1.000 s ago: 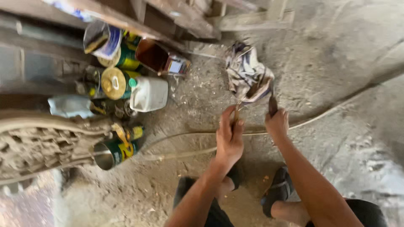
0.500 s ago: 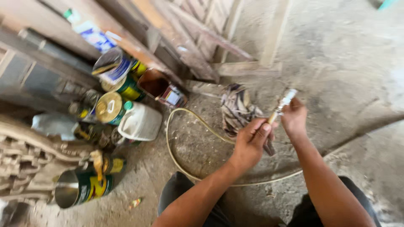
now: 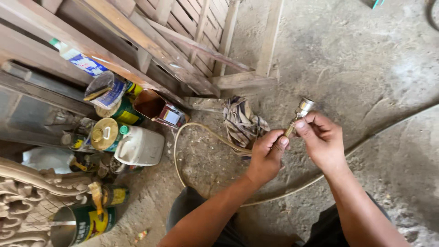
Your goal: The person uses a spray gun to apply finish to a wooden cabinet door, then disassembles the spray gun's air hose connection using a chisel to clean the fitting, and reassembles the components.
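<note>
1. The metal hose fitting (image 3: 299, 114) has been lifted clear of the striped rag (image 3: 242, 122).
2. It is now pinched between the left hand (image 3: 265, 155) and right hand (image 3: 322, 139).
3. The hose (image 3: 183, 137) has been drawn into a loop.

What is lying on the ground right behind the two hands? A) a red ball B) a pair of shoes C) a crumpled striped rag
C: a crumpled striped rag lies on the dusty floor just past the left hand and the right hand, which hold a metal fitting.
</note>
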